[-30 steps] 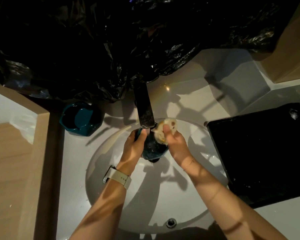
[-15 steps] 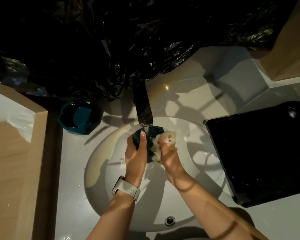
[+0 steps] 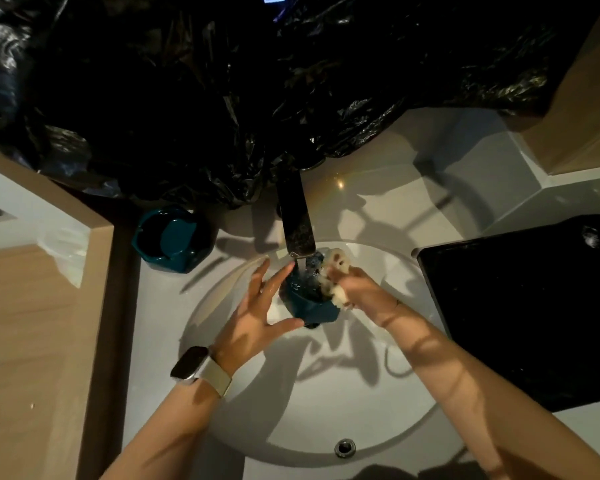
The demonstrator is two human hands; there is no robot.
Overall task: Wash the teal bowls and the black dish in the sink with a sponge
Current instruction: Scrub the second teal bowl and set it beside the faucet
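A teal bowl (image 3: 310,304) is held in the white sink (image 3: 326,410) directly under the faucet (image 3: 297,223), its opening turned up and toward the spout, with a stream of water (image 3: 300,266) falling into it. The bowl is supported by the left hand (image 3: 257,315): the thumb is laid along its lower near side and the index finger is pressed against its far left edge, while the remaining fingers are spread and nearly straight, apart from the bowl. A pale sudsy sponge (image 3: 336,271) is gripped in the curled fingers of the right hand (image 3: 362,289) and is pressed against the bowl's right rim and inner wall; foam is seen above and below the knuckles. A watch (image 3: 201,370) with a light strap is worn on the left wrist. A second teal bowl (image 3: 170,239) is set on the white counter (image 3: 160,323) left of the basin, near the faucet base, well apart from the hands; a flat teal piece is seen inside it. The black dish (image 3: 527,306), a large flat rectangular tray, is laid on the counter right of the basin, its near left edge overhanging the sink rim. Crumpled black plastic sheeting (image 3: 257,81) is draped across the back of the counter behind the faucet. An overflow hole (image 3: 344,447) is noted in the near wall of the basin. Light wood panels (image 3: 32,323) are seen at both sides
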